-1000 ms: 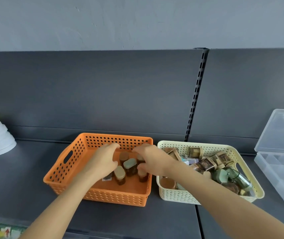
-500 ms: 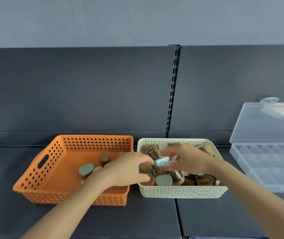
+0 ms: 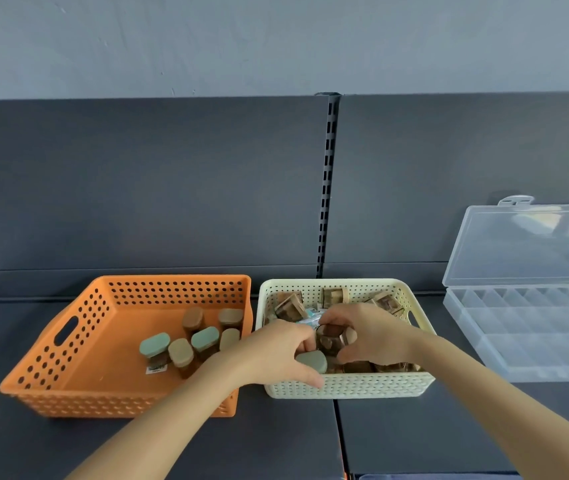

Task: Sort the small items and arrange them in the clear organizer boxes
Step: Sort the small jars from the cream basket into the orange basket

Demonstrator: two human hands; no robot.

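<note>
Perforated matt plastic orange basket (image 3: 68,341) and cream basket (image 3: 345,388); clear glossy plastic organizer box (image 3: 532,334); matt dark shelf (image 3: 276,438).

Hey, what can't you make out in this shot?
Head view.
Items in the cream perforated plastic basket: covered by the left hand, gripping a green-lidded jar, and the right hand.
Clear plastic organizer box: cut off by right edge.
White label in the orange perforated plastic basket: too small to read.

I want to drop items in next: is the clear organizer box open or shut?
Open. The clear organizer box has its lid raised behind it, leaving the compartments exposed.
</note>
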